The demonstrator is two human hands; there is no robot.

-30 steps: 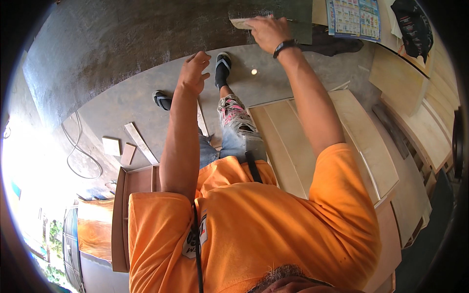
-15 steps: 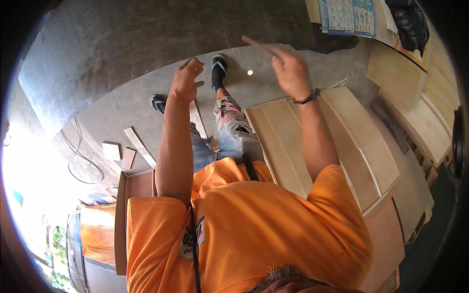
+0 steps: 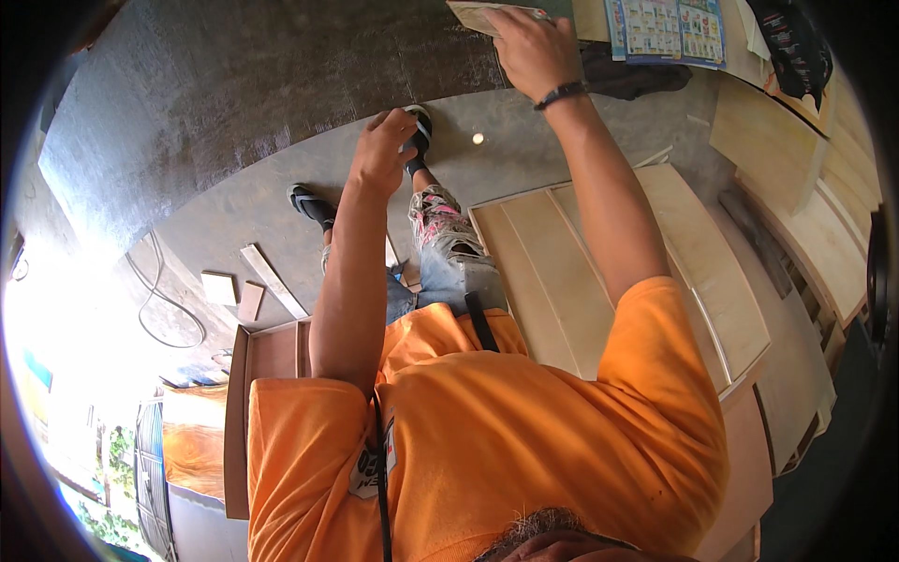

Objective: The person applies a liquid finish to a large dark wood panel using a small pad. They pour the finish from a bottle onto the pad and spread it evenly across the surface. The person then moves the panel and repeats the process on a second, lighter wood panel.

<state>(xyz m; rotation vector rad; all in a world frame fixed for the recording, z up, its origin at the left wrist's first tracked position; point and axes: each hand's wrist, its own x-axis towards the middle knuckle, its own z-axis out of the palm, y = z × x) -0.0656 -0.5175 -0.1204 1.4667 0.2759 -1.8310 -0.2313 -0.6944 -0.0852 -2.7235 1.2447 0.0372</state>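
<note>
A tan block (image 3: 479,16) is pressed under the right hand (image 3: 532,49), whose grip is closed over the block's near end, with the fingers curled on top; a dark band (image 3: 562,94) is worn at the wrist just behind the grip. The block lies on the dark panel (image 3: 234,84), at its far edge. The left hand (image 3: 382,150) is laid on the panel's near edge, well apart from the block, fingers bent and resting on the rim; whether anything is pinched in that grip cannot be told. Just beyond the right grip, a colourful printed sheet (image 3: 667,28) and a black bag (image 3: 791,47) are seen on pale boards. Below the hands, the grey floor (image 3: 524,150) is seen with two sandalled feet (image 3: 309,201) on it. Beside the right forearm, a stack of pale plywood sheets (image 3: 599,272) is spread. Further from the left grip, wood offcuts (image 3: 234,290) and a thin cable (image 3: 159,300) lie on the floor. An orange shirt (image 3: 487,431) fills the near view.
</note>
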